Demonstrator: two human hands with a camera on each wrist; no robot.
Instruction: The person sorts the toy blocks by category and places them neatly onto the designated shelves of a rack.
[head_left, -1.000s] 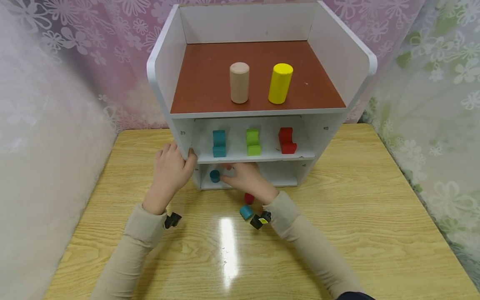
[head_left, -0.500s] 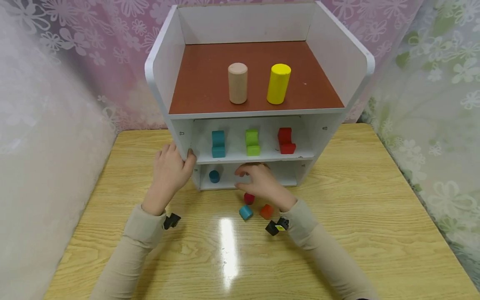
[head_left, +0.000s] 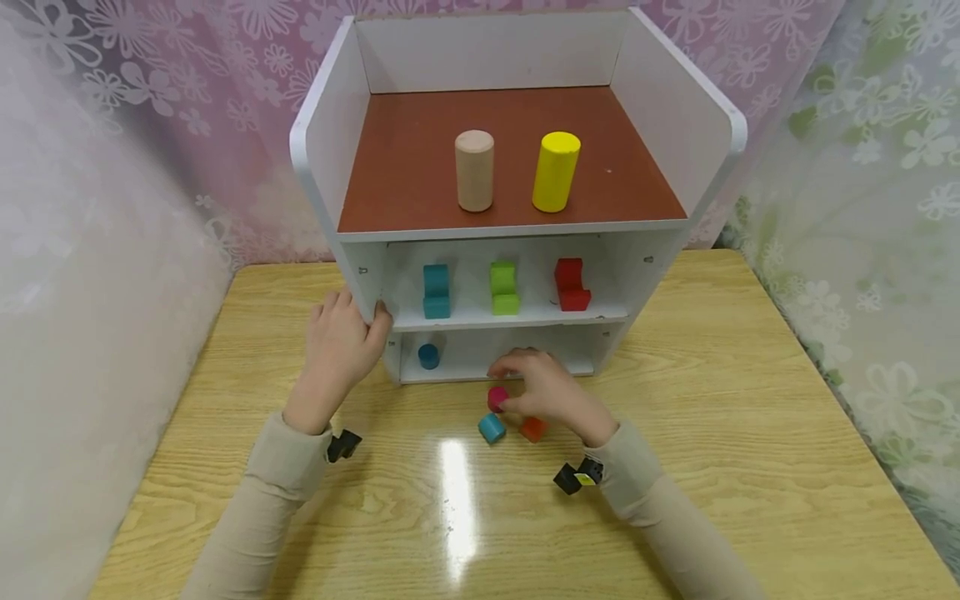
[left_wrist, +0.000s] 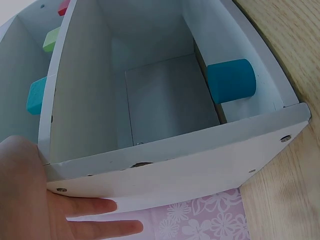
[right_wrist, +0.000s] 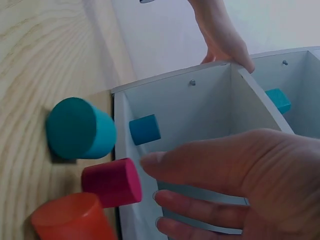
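Observation:
My left hand [head_left: 339, 354] grips the left side of a white toy shelf unit [head_left: 491, 321], thumb at the front edge and fingers along the outer face. My right hand [head_left: 551, 390] hovers before the bottom shelf with thumb and fingers apart, holding nothing. In the right wrist view its thumb points toward a magenta cylinder block [right_wrist: 112, 182], which stands by the front edge of the unit. Beside that are a teal cylinder block [right_wrist: 80, 129] and an orange block [right_wrist: 75, 220] on the table. A blue cylinder block [head_left: 428, 357] stands inside the bottom shelf at left.
Three step-shaped blocks, blue [head_left: 437, 292], green [head_left: 505, 289] and red [head_left: 572, 285], line the middle shelf. On the brown top stand a plain wooden cylinder [head_left: 475, 171] and a yellow cylinder [head_left: 557, 172]. Flowered curtains [head_left: 180, 158] surround the wooden table [head_left: 720, 400].
My right hand has drawn back out of the bottom shelf, moving right and toward me, leaving the blue cylinder block there and uncovering the orange block. The left hand keeps its place.

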